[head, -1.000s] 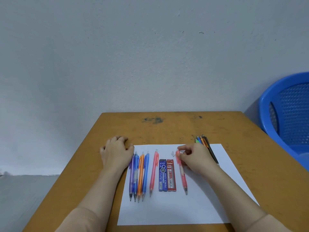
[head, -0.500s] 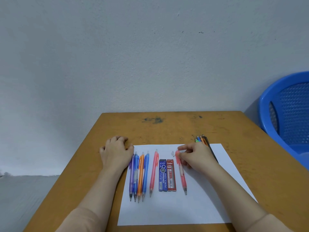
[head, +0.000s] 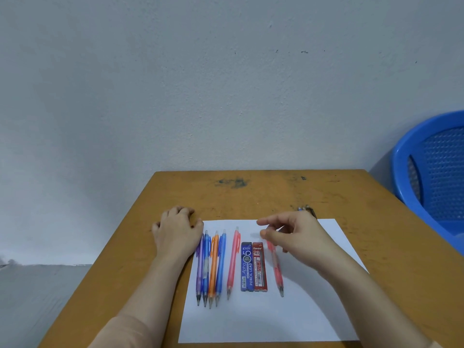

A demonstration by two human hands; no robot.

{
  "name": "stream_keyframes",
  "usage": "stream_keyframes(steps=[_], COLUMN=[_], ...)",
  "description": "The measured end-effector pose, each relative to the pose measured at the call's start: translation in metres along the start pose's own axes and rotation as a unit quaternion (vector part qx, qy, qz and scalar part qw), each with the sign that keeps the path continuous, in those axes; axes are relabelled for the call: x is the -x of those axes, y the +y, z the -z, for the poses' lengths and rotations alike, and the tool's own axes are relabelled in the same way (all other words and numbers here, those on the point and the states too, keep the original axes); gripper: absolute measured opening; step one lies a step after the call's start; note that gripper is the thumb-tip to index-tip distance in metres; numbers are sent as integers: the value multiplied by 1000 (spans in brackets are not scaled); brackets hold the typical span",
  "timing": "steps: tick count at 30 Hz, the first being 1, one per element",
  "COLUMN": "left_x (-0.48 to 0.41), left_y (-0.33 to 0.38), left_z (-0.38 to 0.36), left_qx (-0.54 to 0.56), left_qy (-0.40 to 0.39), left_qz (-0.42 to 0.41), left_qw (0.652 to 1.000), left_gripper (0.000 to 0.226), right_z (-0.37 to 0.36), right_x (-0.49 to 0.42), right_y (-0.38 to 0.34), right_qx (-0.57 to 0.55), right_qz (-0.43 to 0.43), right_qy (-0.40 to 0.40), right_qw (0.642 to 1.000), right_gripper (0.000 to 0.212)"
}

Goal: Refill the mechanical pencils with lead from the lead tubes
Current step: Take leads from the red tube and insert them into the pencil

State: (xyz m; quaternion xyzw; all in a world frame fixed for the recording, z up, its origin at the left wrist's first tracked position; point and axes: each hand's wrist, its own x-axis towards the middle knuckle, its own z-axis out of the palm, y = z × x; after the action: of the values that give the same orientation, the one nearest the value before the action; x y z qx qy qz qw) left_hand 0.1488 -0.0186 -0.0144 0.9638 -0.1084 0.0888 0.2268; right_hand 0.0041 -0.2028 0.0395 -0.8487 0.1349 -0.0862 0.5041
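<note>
1. Change: a second earlier, the right hand (head: 298, 237) pinched the far end of the red pencil (head: 277, 270). At this moment it had let go and hovered just above that end.
2. Right-hand fingers: they were loosely spread, with forefinger and thumb apart, and gripped nothing that could be made out. A faint blur lay near the thumb tip; whether it was a removed cap could not be told.
3. Left hand (head: 175, 232): its position was unchanged. It rested on the table (head: 251, 194) at the left edge of the sheet of paper (head: 251, 320), fingers curled under and holding nothing, just beside the row of four pencils (head: 213, 267).
4. Task items: the red pencil lay flat on the paper, tip toward the person, just right of the red lead tube (head: 259, 268). That tube touched the blue lead tube (head: 246, 267). The pink pencil (head: 232, 262) lay left of the tubes.
5. Other stock: a bundle of pencils (head: 307, 209) showed behind the right hand.
6. Meaning: the release suggested that work at the cap end was finished or paused. A lead tube probably had to be picked up next. No lead transfer was evident, so the refill was judged to be at an early stage.
</note>
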Motion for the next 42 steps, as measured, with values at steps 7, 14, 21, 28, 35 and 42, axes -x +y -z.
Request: stream_keyframes(steps=[7, 14, 21, 28, 35, 42], left_x=[-1, -1, 0, -1, 2, 7], left_y=[-1, 0, -1, -1, 1, 12], left_z=[0, -1, -1, -1, 3, 10], left_qx=[4, 5, 4, 3, 15, 69], left_qy=[0, 2, 4, -1, -5, 44], left_qz=[2, 1, 1, 6, 10, -26], left_qw=[1000, 1000, 1000, 1000, 1000, 996], left_gripper=[42, 42, 42, 43, 42, 38], right_z=[-4, -2, -1, -2, -1, 2], right_x=[6, 6, 4, 3, 4, 3], right_y=[-6, 4, 11, 13, 11, 7], right_qx=[270, 361, 388, 377, 353, 307], right_qz=[106, 120, 116, 115, 134, 199], right_qy=[-86, -142, -154, -158, -142, -56], right_qw=[953, 914, 901, 905, 915, 929], right_gripper=[49, 68, 73, 71, 66, 64])
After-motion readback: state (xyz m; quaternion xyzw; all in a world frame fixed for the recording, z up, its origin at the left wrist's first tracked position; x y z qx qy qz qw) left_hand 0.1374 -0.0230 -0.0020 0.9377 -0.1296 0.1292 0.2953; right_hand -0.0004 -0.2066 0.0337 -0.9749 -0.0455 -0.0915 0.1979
